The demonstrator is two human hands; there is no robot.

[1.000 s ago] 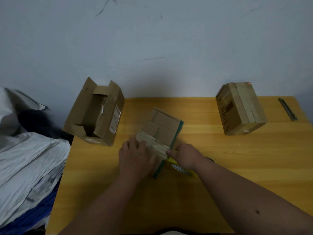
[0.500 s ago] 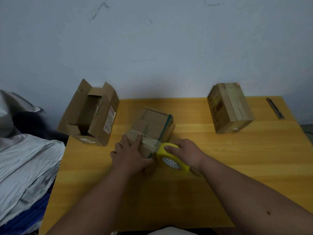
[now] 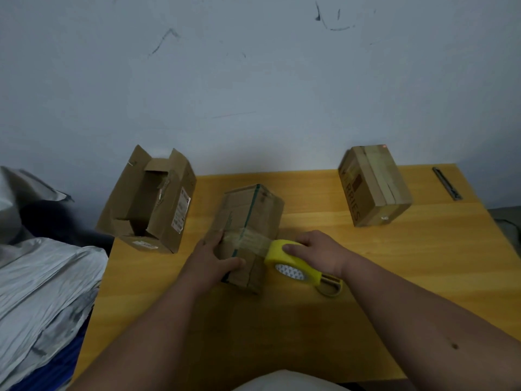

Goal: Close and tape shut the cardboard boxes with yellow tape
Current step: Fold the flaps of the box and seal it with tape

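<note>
Two hands at middle box [image 3: 248, 218]: left hand [image 3: 210, 256] flat, steadying light, crushable card; right hand [image 3: 318, 249] curled round tape dispenser [image 3: 293, 262].

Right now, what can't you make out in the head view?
- Middle box: near-left corner hidden under the left hand.
- Yellow tape dispenser: top covered by the right hand; where the stretched tape leaves it cannot be seen.
- Open box: inside too dark to tell contents.
- Thin dark tool near the table's far right corner: too small to identify.
- Label on open box: print unreadable.
</note>
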